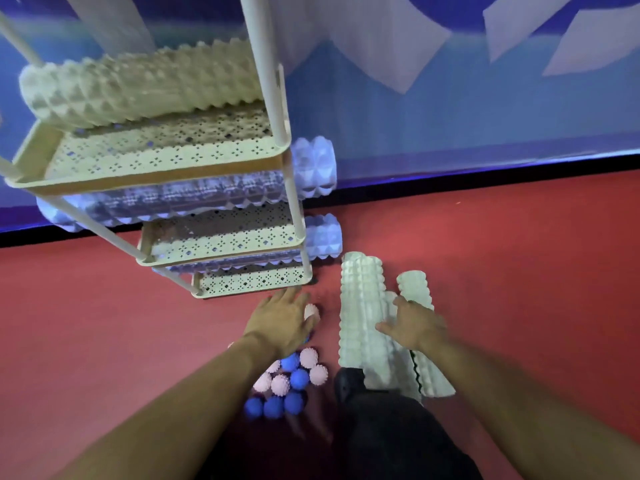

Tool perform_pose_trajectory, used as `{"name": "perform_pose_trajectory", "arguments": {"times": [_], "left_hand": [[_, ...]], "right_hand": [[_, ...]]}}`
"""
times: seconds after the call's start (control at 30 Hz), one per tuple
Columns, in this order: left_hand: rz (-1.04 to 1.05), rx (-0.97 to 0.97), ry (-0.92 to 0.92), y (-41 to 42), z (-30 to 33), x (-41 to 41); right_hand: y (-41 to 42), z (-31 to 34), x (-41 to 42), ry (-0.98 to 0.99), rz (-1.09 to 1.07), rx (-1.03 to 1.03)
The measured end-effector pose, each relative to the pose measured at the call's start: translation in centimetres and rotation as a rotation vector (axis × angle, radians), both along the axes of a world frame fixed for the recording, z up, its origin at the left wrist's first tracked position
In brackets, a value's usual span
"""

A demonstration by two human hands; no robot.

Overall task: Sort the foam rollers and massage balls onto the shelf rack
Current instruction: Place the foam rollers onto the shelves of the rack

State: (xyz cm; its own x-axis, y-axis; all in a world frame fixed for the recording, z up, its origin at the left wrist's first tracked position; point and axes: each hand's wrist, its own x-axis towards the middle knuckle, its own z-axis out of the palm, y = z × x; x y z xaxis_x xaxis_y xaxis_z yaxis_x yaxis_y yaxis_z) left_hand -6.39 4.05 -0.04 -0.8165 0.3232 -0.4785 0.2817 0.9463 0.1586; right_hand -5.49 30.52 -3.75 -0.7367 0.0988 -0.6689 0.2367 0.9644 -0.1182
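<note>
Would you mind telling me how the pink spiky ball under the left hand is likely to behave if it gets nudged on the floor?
The pink ball is round and lies loose on the flat red floor, so it would probably roll. Its small spikes may slow it and give the left hand some grip. It looks light for its size, though the picture cannot confirm that.

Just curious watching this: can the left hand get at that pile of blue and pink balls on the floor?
Probably yes. The left hand hangs just above the spiky balls on the red floor, nothing lying between them, and already seems to touch one pink ball.
</note>
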Motion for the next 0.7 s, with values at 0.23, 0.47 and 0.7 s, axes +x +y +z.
{"name": "perform_pose_trajectory", "arguments": {"times": [0.23, 0.47, 0.7], "left_hand": [[0.023, -0.083, -0.418, 0.6, -4.8, -1.0], [0.079, -0.025, -0.500, -1.4, -5.7, -1.4], [0.131, 0.074, -0.439, -2.8, -1.0, -1.5]], "right_hand": [[-2.1, -6.6, 0.5, -0.111, -0.338, -0.105], [-3.6, -8.6, 0.2, -0.052, -0.535, -0.128], [-3.6, -4.5, 0.2, -0.065, -0.835, -0.531]]}}
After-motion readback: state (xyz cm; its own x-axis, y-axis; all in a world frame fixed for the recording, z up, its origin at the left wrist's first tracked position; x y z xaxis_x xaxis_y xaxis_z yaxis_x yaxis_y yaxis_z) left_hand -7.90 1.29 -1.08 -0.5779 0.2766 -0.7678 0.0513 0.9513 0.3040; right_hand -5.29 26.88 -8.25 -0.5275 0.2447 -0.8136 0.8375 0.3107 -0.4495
